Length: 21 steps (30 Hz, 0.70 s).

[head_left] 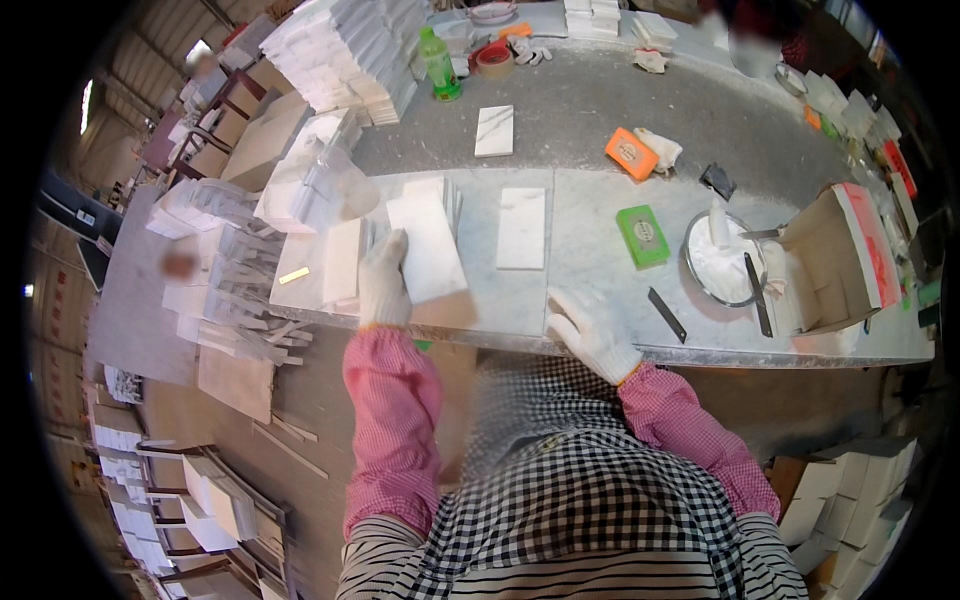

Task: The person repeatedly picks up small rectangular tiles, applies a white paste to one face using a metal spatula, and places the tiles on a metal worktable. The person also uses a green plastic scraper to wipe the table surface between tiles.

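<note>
1. Left hand in a white knitted glove [385, 280]: closed on the left long edge of a white, flat, rectangular stone-like tile [432, 250]. Thumb side shows by the upper face; any fingers underneath are hidden.
2. Tile's place: over the near part of a pale grey, marbled slab worktop [583, 225], left of the middle, just in front of a stack of similar white tiles [452, 203]. Its near end overlaps a brownish patch; cannot tell whether that end touches down.
3. Right hand in a white knitted glove [597, 338]: at the slab's near edge, fingers loosely spread, nothing seen in it. Contact with the slab: cannot tell.
4. Handling, by judgement: stiff throughout, no give; fairly heavy for its thinness. Brittle, corners likeliest to chip. The smooth face probably slides under a dusty glove.
5. Hold, by judgement: both long edges near mid-length, thumbs above, fingers beneath. A one-sided grip like the present one would let the free side dip. Keep off the corners.
6. Direction: long axis runs mostly away from the wearer, skewed; far end leans left, near end points toward the wearer and slightly right.
7. Compare: a white, grey-veined rectangular tile [522, 229] lies flat just to the right, well short of the green box [642, 237], its long axis almost straight away.
</note>
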{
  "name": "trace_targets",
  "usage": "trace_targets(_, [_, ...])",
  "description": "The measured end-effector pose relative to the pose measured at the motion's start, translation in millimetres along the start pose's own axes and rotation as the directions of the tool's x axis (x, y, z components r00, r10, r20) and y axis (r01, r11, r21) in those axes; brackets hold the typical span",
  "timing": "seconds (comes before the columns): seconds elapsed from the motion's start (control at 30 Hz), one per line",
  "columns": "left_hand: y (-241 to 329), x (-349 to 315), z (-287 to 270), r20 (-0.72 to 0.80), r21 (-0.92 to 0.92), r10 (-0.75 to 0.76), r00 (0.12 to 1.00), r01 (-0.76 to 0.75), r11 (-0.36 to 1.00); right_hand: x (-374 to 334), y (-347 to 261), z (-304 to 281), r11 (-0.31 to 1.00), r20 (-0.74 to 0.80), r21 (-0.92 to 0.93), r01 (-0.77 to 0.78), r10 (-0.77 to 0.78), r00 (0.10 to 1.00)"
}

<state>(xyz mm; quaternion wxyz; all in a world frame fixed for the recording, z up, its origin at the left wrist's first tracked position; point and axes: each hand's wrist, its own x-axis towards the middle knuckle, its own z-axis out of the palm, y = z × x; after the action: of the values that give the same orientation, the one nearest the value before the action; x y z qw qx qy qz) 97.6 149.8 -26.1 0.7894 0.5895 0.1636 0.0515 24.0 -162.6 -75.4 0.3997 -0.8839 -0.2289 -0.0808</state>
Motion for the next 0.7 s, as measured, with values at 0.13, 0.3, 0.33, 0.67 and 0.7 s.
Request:
trace_targets(0.13, [38.5, 42.6, 6.1, -0.037, 0.285, -0.004, 0.999, 0.015, 0.958, 0.9, 25.4, 14.7, 0.961, -0.114, -0.191, 0.199, -0.223, 0.968])
trace_targets(0.3, [21.5, 111.3, -22.4, -0.051, 0.292, 0.008, 0.999, 0.007, 0.956, 1.1, 17.8, 18.8, 0.953, -0.169, -0.195, 0.233, -0.267, 0.949])
trace_targets(0.33, [23.2, 112.5, -10.5, -0.038, 0.291, 0.004, 0.999, 0.007, 0.957, -0.8, 19.0, 16.3, 0.957, -0.142, -0.206, 0.206, -0.237, 0.961])
trace_targets(0.67, [8.4, 118.4, -14.8, -0.024, 0.908, 0.188, 0.982, -0.057, 0.414, -0.8, 26.7, 21.3, 0.951, -0.186, -0.227, 0.212, -0.256, 0.949])
trace_targets(0.7, [9.0, 118.0, -15.6, 0.014, 0.952, 0.209, 0.978, -0.077, 0.296, -0.7, 27.0, 21.3, 0.952, -0.178, -0.225, 0.208, -0.250, 0.952])
